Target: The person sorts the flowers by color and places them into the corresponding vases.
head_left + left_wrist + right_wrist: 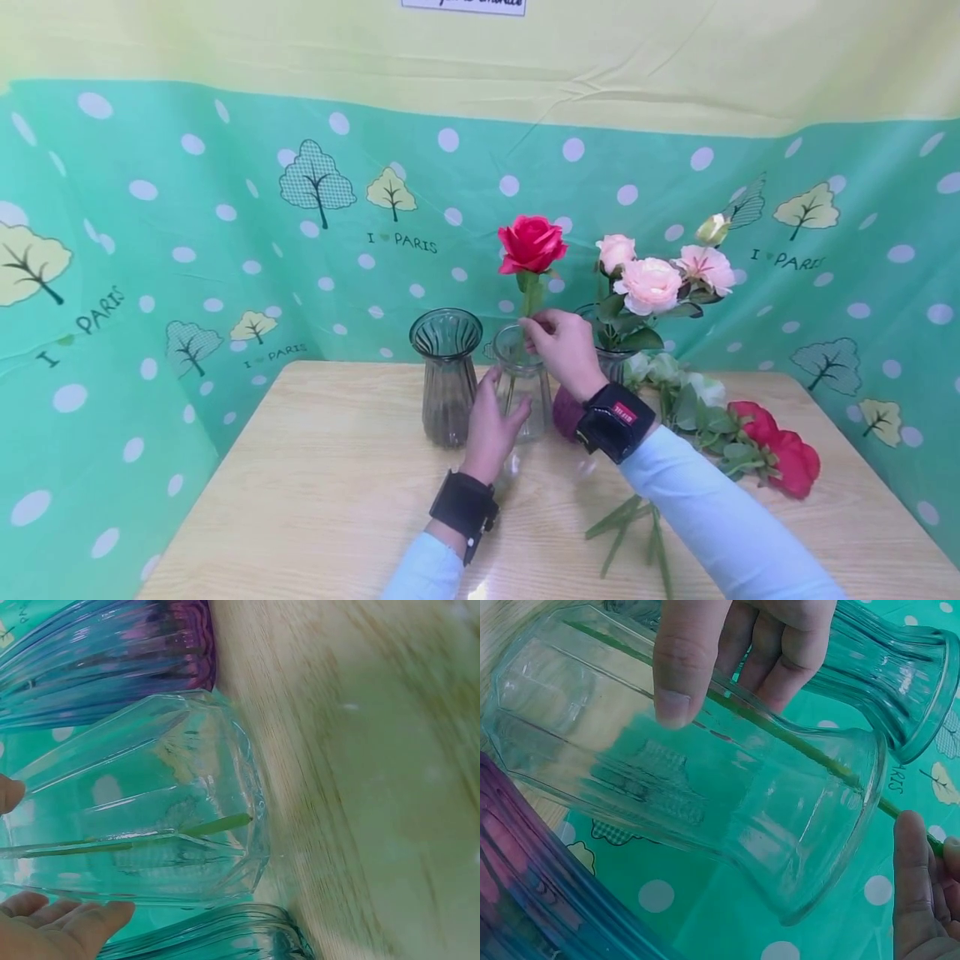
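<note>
red and probably light, the rose (pixel 532 243) stood upright with its slim stem (pixel 817 756) inside the clear vase (pixel 537 416); the right hand (pixel 566 348) pinched that stem, seemingly the best hold, while the left hand (pixel 490 433) cupped the vase, likely slippery, fragile.

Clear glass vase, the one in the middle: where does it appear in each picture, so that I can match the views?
Head: the clear vase is slightly right of centre, below mid-height.
Left wrist: the clear vase appears turned sideways, across the left half.
Right wrist: the clear vase runs diagonally, base at upper left, mouth right of centre.
Shared landmark: the green stem inside it, faint in the head view.
</note>
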The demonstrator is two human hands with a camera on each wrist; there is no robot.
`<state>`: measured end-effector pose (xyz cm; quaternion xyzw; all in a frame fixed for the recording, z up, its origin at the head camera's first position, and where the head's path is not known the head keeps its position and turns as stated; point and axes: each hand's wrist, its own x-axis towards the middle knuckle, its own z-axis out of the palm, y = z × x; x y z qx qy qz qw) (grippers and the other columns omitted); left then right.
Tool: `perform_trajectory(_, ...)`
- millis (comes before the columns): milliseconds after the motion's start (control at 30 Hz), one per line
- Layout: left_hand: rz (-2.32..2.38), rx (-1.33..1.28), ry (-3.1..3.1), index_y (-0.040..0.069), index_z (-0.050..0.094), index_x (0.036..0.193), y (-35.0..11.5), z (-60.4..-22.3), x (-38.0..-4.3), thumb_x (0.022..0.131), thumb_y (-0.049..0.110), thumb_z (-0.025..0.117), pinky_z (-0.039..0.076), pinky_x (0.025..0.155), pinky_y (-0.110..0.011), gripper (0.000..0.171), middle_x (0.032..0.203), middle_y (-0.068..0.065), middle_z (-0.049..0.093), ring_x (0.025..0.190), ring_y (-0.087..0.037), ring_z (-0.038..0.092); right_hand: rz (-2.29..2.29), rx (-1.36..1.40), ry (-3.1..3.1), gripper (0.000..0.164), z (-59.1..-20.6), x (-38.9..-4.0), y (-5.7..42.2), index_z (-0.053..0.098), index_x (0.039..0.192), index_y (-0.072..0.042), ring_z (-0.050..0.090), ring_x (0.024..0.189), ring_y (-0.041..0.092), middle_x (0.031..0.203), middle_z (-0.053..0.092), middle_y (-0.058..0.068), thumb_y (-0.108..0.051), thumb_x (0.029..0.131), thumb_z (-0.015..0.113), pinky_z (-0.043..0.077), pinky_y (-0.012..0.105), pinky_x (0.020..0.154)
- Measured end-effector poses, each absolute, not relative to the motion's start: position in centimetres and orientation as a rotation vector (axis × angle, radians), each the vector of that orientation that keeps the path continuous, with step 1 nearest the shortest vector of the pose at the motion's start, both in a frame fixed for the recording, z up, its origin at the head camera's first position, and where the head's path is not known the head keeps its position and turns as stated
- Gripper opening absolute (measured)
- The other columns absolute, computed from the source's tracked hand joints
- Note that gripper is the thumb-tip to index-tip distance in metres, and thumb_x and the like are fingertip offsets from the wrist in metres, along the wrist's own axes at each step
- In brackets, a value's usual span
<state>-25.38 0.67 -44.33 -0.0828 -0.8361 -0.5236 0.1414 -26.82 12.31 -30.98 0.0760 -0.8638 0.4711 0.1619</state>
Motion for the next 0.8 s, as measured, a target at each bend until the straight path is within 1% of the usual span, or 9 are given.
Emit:
perform_trajectory(300,-1.514,-0.226,-2.421,0.003,0.034,0.139,0.5,-44.3,-25.5,0.085,0.03,0.067,0.041,0.106,-0.045,0.068,0.14,-0.017,0.045,0.129,-0.032,0.045,1.386,0.19,-2.442,0.023,-31.0,-27.3,11.6,0.069,0.098,0.002,0.069,0.067,0.022,0.08,0.071,0.017,-0.019,0.091,0.062,0.059,0.027,0.061)
perform_trajectory(433,-1.514,-0.221,-2.428,0.004,0.035,0.139,0.4,-44.3,-25.6,0.085,0.03,0.067,0.041,0.106,-0.046,0.068,0.14,-0.017,0.045,0.128,-0.032,0.045,1.412,0.163,-2.423,0.023,-31.4,-27.8,11.3,0.069,0.098,0.0,0.069,0.067,0.021,0.081,0.071,0.016,-0.02,0.09,0.063,0.058,0.026,0.06)
perform_trajectory(567,-1.507,-0.21,-2.442,0.004,0.035,0.139,0.4,-44.3,-25.6,0.085,0.031,0.067,0.041,0.106,-0.045,0.069,0.14,-0.017,0.046,0.128,-0.032,0.046,1.402,0.139,-2.412,0.023,-31.7,-28.2,11.0,0.07,0.099,-0.001,0.069,0.067,0.02,0.083,0.072,0.015,-0.022,0.089,0.064,0.057,0.027,0.06)
perform_trajectory(800,-1.511,-0.211,-2.431,0.002,0.036,0.138,0.5,-44.2,-25.6,0.084,0.027,0.068,0.042,0.104,-0.046,0.068,0.138,-0.018,0.047,0.126,-0.033,0.047,1.355,0.131,-2.401,0.024,-32.4,-28.7,10.8,0.069,0.102,-0.002,0.068,0.071,0.021,0.088,0.071,0.014,-0.021,0.089,0.063,0.057,0.03,0.065)
